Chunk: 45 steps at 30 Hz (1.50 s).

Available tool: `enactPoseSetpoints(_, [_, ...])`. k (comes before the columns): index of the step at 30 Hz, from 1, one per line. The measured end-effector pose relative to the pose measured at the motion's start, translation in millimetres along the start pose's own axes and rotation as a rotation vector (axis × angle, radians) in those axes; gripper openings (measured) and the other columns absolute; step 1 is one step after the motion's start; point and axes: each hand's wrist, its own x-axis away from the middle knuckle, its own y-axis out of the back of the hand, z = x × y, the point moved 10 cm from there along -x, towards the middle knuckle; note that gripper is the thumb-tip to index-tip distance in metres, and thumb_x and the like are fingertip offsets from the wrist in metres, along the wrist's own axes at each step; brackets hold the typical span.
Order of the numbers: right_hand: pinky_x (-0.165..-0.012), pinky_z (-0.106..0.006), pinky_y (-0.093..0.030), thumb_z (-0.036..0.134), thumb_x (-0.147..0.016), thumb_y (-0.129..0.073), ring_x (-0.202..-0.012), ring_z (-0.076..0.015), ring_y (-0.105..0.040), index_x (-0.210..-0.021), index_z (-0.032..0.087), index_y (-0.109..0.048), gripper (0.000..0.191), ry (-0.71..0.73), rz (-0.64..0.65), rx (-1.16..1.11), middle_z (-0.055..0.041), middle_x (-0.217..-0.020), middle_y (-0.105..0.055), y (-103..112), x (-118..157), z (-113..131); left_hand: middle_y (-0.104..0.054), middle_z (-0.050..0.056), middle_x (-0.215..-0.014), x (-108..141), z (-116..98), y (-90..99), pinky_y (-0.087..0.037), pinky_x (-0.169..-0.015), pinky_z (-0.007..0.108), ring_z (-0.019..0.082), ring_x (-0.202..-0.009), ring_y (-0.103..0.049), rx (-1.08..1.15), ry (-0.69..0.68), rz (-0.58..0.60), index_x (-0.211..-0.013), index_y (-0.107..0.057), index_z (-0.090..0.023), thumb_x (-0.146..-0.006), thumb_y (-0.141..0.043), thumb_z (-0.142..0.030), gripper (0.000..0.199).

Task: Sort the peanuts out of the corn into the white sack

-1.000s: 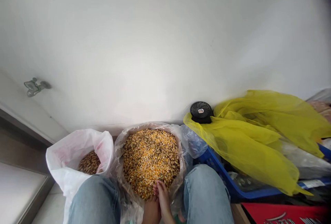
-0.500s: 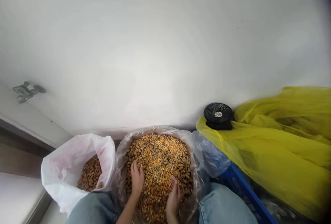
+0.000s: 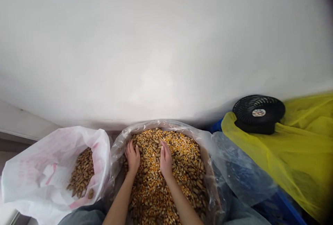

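Note:
My left hand point(image 3: 133, 158) rests at the left side of a mix of unshelled peanuts point(image 3: 194, 173) and yellow-orange corn kernels point(image 3: 179, 141). Its fingers are apart and a little bent, touching the peanuts by the plastic liner. Nearer the middle, my right hand point(image 3: 165, 159) lies on the same mix, its fingers stretched out and its palm turned toward the left hand. Neither hand visibly holds anything. The mix fills a clear plastic bag point(image 3: 208, 141) between my knees. Some peanuts lie between the two hands.
A white sack point(image 3: 33, 169) with brown peanuts at its bottom stands at the left. To the right are a black fan point(image 3: 257, 112), yellow netting point(image 3: 304, 141) and a blue crate point(image 3: 283, 207). Behind the bag rises a white wall point(image 3: 156, 44).
The view has come closer and shifted. Both hands have moved farther away over the mix, toward the bag's back, and the right hand has come closer to the left.

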Motion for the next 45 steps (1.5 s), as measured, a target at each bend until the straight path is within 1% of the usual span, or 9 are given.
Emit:
enactPoseSetpoints(4, [-0.097, -0.042, -0.024, 0.035, -0.082, -0.030, -0.114, -0.0181, -0.037, -0.113, 0.020, -0.048, 0.039, 0.051, 0.022, 0.126, -0.0074, -0.120, -0.048, -15, -10, -6, -0.051, 0.012, -0.110, -9, 1, -0.3, -0.030, -0.093, 0.038, 0.021, -0.104, -0.044, 0.169, 0.013, -0.022, -0.108, -0.047, -0.014, -0.080, -0.033, -0.033, 0.037])
enactPoseSetpoints(9, [-0.095, -0.043, -0.026, 0.034, -0.084, -0.026, -0.108, -0.0194, -0.043, -0.110, 0.019, -0.051, 0.039, 0.073, 0.019, 0.232, -0.0078, -0.113, -0.054, -27, -16, -1, -0.057, 0.010, -0.099, -13, -1, -1.7, -0.034, -0.089, 0.035, 0.019, -0.095, -0.050, 0.316, 0.065, -0.025, -0.096, -0.055, -0.015, -0.081, -0.032, -0.035, 0.034])
enactPoseSetpoints(15, [-0.094, -0.038, -0.027, 0.033, -0.084, -0.027, -0.106, -0.0183, -0.045, -0.104, 0.018, -0.056, 0.039, 0.088, 0.088, 0.216, -0.0074, -0.107, -0.058, -42, -22, 10, -0.058, 0.009, -0.102, -5, -20, -23.6, -0.035, -0.089, 0.033, 0.018, -0.097, -0.050, 0.430, 0.086, 0.099, -0.098, -0.056, -0.016, -0.080, -0.035, -0.035, 0.034])
enactPoseSetpoints(20, [-0.092, -0.038, -0.029, 0.035, -0.084, -0.025, -0.101, -0.0177, -0.048, -0.100, 0.018, -0.059, 0.041, 0.015, 0.089, 0.075, -0.0071, -0.104, -0.059, -44, -21, 11, -0.059, 0.008, -0.101, 1, -27, -38.3, -0.033, -0.090, 0.032, 0.017, -0.098, -0.050, 0.579, 0.184, 0.143, -0.095, -0.058, -0.015, -0.081, -0.034, -0.038, 0.037])
enactPoseSetpoints(24, [-0.091, -0.035, -0.031, 0.037, -0.084, -0.024, -0.100, -0.0166, -0.049, -0.100, 0.019, -0.058, 0.042, -0.122, 0.076, -0.118, -0.0065, -0.104, -0.059, -47, -15, 1, -0.060, 0.008, -0.097, 6, -24, -43.6, -0.033, -0.089, 0.032, 0.016, -0.095, -0.052, 0.649, 0.279, 0.137, -0.091, -0.060, -0.014, -0.081, -0.033, -0.040, 0.039])
enactPoseSetpoints(27, [-0.091, -0.034, -0.031, 0.038, -0.083, -0.026, -0.101, -0.0158, -0.049, -0.099, 0.019, -0.058, 0.041, -0.180, 0.071, -0.231, -0.0062, -0.106, -0.058, -49, -11, -3, -0.060, 0.008, -0.098, 10, -26, -46.6, -0.033, -0.090, 0.032, 0.016, -0.095, -0.051, 0.681, 0.311, 0.141, -0.093, -0.059, -0.014, -0.080, -0.033, -0.039, 0.038])
enactPoseSetpoints(38, [-0.090, -0.033, -0.033, 0.040, -0.076, -0.037, -0.098, -0.0164, -0.051, -0.092, 0.018, -0.061, 0.036, -0.347, -0.015, -0.482, -0.0053, -0.103, -0.060, -49, -3, -12, -0.061, 0.007, -0.094, 19, -32, -47.3, -0.036, -0.087, 0.031, 0.016, -0.091, -0.053, 0.824, 0.432, 0.135, -0.088, -0.060, -0.013, -0.077, -0.037, -0.038, 0.036])
enactPoseSetpoints(42, [-0.090, -0.032, -0.033, 0.038, -0.075, -0.039, -0.101, -0.0169, -0.050, -0.094, 0.018, -0.060, 0.035, -0.393, -0.010, -0.569, -0.0055, -0.106, -0.059, -54, 6, -15, -0.061, 0.007, -0.095, 25, -38, -44.4, -0.035, -0.087, 0.031, 0.015, -0.092, -0.053, 0.842, 0.443, 0.156, -0.086, -0.061, -0.013, -0.076, -0.037, -0.037, 0.035])
enactPoseSetpoints(45, [-0.088, -0.033, -0.036, 0.037, -0.072, -0.043, -0.101, -0.0174, -0.050, -0.095, 0.019, -0.059, 0.034, -0.484, -0.040, -0.680, -0.0048, -0.108, -0.058, -55, 16, -22, -0.062, 0.007, -0.093, 33, -38, -42.4, -0.037, -0.085, 0.031, 0.015, -0.090, -0.054, 0.908, 0.508, 0.153, -0.085, -0.061, -0.014, -0.074, -0.040, -0.038, 0.033])
